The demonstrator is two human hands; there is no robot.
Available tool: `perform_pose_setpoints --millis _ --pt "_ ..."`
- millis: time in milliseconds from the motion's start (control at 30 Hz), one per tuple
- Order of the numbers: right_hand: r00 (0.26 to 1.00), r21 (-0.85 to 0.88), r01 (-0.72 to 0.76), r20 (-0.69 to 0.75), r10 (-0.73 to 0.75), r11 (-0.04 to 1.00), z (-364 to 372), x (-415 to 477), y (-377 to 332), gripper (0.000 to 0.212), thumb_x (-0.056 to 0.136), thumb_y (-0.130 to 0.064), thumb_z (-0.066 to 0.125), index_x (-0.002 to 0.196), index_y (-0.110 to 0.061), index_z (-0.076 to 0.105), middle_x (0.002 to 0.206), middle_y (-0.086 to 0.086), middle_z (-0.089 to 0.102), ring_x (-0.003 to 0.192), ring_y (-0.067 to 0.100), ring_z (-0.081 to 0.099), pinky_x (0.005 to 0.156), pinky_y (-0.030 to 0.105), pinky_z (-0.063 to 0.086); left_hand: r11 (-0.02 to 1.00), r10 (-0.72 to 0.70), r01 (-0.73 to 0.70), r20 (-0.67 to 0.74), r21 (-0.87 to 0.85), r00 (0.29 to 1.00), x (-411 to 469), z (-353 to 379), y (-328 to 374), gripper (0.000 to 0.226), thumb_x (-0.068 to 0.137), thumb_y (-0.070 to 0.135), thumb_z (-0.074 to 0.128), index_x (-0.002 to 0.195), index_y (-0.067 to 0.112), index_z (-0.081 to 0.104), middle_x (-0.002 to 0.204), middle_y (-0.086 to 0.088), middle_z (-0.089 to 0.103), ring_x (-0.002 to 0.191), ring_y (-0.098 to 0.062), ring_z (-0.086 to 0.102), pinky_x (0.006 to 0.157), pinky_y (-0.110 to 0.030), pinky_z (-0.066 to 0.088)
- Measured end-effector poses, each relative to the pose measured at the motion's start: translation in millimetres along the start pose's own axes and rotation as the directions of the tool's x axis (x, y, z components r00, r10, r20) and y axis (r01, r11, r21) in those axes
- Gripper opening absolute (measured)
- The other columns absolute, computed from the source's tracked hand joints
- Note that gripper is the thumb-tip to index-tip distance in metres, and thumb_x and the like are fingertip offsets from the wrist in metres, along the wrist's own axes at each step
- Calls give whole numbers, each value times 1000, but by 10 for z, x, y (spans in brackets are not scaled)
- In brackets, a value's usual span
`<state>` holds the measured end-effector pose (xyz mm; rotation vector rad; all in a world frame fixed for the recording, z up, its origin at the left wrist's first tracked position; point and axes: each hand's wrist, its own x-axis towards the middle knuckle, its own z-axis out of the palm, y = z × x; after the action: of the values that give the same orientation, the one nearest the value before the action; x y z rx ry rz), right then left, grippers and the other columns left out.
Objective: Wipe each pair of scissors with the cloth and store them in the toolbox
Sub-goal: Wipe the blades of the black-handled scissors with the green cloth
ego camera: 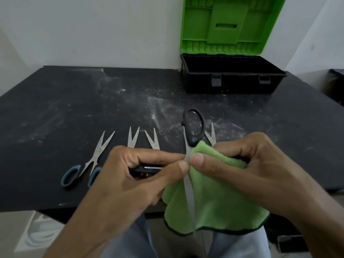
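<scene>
Left hand (128,175) grips the open black scissors (195,135) over the tabletop's (74,108) near edge, and my right hand (242,164) pinches the green cloth (216,203) onto one blade.

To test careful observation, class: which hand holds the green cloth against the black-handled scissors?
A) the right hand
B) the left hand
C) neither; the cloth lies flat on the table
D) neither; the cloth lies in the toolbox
A: the right hand pinches the green cloth round the blade of the black-handled scissors, while the left hand grips only the scissors.
</scene>
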<state>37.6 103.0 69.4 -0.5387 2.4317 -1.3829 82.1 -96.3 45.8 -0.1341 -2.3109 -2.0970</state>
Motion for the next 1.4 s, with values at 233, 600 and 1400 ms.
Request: perform_pose_setpoints --millis 233,600,1400 --pt "998 -15 -7 -65 6 1000 -109 18 -36 36 80 -58 71 78 -26 86 70 15 78 63 40 74 61 60 61 1000 13 -14 -16 -23 1000 50 -61 43 15 68 28 77 81 24 83 59 -5 71 42 -11 39 41 -14 35" --pt "996 -30 16 -88 -19 999 -199 9 -126 28 75 -57 74 80 -33 87 78 4 83 73 29 81 73 61 64 998 64 -65 -61 -7 996 25 -128 58 21 62 28 89 82 24 83 57 -7 67 40 -12 37 40 -13 34" --pt "979 17 133 -156 -129 991 -129 49 -148 35 80 -52 75 77 -19 86 73 13 79 67 38 76 60 58 60 998 66 -66 -37 14 997 0 -77 182 15 65 33 82 80 30 83 51 -11 61 39 -9 39 42 -14 34"
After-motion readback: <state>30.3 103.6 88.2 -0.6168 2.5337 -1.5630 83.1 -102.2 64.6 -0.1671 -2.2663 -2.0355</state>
